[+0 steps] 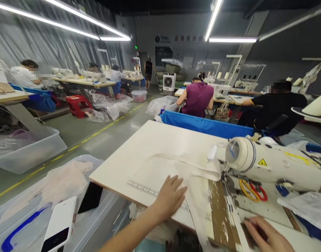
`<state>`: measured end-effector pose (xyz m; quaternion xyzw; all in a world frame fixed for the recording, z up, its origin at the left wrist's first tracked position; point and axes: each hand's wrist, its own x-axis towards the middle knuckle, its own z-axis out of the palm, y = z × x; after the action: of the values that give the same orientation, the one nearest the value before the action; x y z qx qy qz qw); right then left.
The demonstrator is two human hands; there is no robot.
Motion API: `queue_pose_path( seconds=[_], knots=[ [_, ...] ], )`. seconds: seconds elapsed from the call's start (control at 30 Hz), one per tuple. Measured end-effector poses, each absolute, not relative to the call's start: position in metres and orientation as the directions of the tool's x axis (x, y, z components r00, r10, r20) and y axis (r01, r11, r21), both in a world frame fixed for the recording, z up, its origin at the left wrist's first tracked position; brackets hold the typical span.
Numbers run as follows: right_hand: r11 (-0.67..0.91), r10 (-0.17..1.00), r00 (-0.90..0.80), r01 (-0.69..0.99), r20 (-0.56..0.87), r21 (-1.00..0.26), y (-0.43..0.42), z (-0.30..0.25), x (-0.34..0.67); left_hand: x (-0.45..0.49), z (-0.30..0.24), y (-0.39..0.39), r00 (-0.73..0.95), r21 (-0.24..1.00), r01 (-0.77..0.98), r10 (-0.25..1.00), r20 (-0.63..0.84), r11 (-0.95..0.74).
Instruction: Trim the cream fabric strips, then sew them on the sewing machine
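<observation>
My left hand (171, 196) lies flat with fingers spread on cream fabric (176, 171) spread over the sewing table (149, 140). A strip of white hook tape (142, 188) runs along the fabric's near edge just left of that hand. My right hand (265, 233) rests at the table's near right, fingers curled down on the bed of the white sewing machine (276, 162); whether it holds anything is unclear. Yellow and red scissors (252, 190) lie by the needle area.
A clear plastic bin (71, 224) at lower left holds pale cloth, a black phone (90, 197) and a white power bank (59, 225). A blue fabric trough (202, 126) edges the table's far side. Several people sit at other sewing tables beyond.
</observation>
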<state>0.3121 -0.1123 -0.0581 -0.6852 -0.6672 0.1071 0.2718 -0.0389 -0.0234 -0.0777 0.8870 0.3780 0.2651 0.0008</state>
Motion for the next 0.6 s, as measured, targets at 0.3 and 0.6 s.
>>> queue_pose_path(
  seconds=[0.3,0.6],
  knots=[
    [0.154,0.978,0.052,0.464,0.2,-0.872,-0.148,-0.047,0.192,-0.032,-0.074,-0.039,0.576,0.175,0.706,0.7,0.423,-0.687],
    [0.168,0.981,0.004,0.463,0.192,-0.87,-0.141,-0.068,0.174,-0.044,-0.07,-0.043,0.644,0.188,0.654,0.669,0.371,-0.733]
  ],
)
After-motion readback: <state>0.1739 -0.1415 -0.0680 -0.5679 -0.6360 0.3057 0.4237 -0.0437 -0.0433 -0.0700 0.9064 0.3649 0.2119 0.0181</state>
